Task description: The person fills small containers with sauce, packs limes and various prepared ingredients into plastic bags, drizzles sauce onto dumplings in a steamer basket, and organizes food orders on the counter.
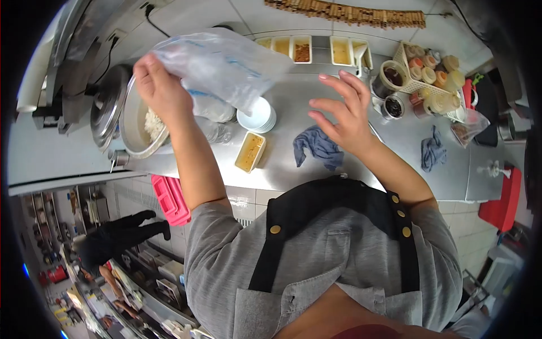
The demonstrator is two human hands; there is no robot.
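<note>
My left hand (161, 89) is closed on the corner of a clear plastic bag (226, 65) with blue markings, raised over the counter's left part. Behind that hand is a large pot (131, 127) with white rice (152, 125) in it. My right hand (345, 116) hangs above the counter with its fingers apart, holding nothing. Beneath it a crumpled blue cloth (319, 148) lies on the steel. Between the hands are a stack of white bowls (257, 117) and a rectangular tub (250, 152) of yellowish food.
A basket (403, 59) of bottles and cups of dark liquid (393, 106) stand at the right, near a second cloth (433, 150). Seasoning containers (302, 50) line the wall. A pink bin (170, 199) is below the counter; another person (118, 234) is farther back.
</note>
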